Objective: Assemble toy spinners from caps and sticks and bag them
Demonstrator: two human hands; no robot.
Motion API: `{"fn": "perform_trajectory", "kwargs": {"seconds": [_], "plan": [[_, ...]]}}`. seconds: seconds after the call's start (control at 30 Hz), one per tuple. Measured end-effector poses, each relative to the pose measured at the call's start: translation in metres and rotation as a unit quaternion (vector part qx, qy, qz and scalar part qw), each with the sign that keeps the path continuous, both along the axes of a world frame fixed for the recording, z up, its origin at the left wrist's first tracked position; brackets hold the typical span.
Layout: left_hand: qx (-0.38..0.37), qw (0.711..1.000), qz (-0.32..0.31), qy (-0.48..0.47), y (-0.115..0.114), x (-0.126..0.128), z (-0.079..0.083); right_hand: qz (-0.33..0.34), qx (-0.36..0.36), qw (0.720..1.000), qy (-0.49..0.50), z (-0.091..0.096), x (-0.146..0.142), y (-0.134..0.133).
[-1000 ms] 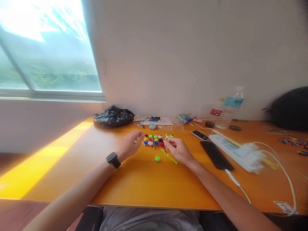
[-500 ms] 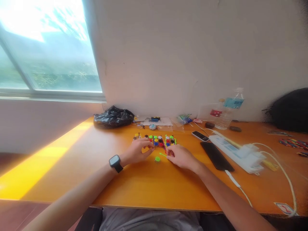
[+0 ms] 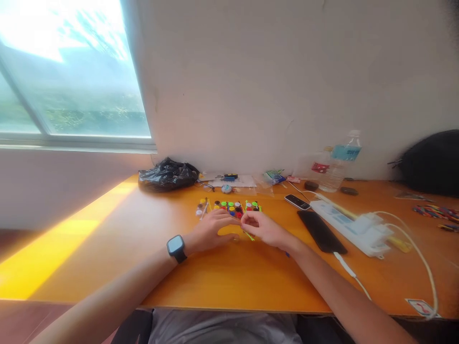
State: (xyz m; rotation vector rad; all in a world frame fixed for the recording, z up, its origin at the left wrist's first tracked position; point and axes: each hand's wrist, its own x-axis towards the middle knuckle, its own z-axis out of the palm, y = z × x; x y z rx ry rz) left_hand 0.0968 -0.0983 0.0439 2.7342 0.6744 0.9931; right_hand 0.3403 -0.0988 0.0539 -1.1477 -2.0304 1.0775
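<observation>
My left hand [image 3: 217, 227] hovers palm down over the orange table, its fingers stretched out and its thumb apart. Close beside its fingertips, my right hand [image 3: 264, 227] is closed in a pinch. A thin lime-green stick [image 3: 248, 235] with a knobbed end slants out below the right fingers; the grip point itself is hidden. Beneath the left thumb, a small greenish piece shows only in part. Beyond both hands stand small round caps [image 3: 232, 209] in green, white, blue, red, black and yellow, with thin coloured sticks [image 3: 210, 205] among them.
Right of my hands lie a black phone [image 3: 321, 231], a smaller device [image 3: 297, 202] and a white power strip [image 3: 353, 229] with cables. Plastic bottles [image 3: 333, 169] stand near the wall. A black plastic bag [image 3: 168, 174] lies at the back left, coloured sticks [image 3: 435, 211] far right.
My left hand has moved right and its fingers have straightened, covering most of the green cap. The green stick now points down to the right instead of left.
</observation>
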Motion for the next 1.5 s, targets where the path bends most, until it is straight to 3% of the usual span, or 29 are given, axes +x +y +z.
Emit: {"fn": "perform_trajectory", "kwargs": {"seconds": [0.17,0.37,0.57,0.87,1.27,1.5], "plan": [[-0.008,1.000,0.018,-0.009,0.003,0.000,-0.004,0.021,-0.071,0.992,0.098,-0.006,-0.008,0.001],[0.002,0.999,0.014,-0.028,0.007,0.000,-0.006,0.031,-0.120,0.984,0.125,-0.004,-0.012,-0.002],[-0.029,0.999,0.028,0.007,0.004,-0.003,-0.001,0.003,-0.081,0.993,0.086,-0.011,-0.009,0.001],[-0.099,0.994,0.019,0.052,0.005,-0.003,-0.008,0.003,-0.031,0.999,-0.013,-0.020,-0.009,0.003],[-0.095,0.995,0.022,0.031,0.004,0.001,-0.013,-0.001,0.041,0.998,-0.054,-0.023,-0.012,0.003],[-0.097,0.992,0.056,0.052,0.003,0.004,-0.010,-0.015,0.067,0.993,-0.093,-0.020,-0.015,0.001]]}}
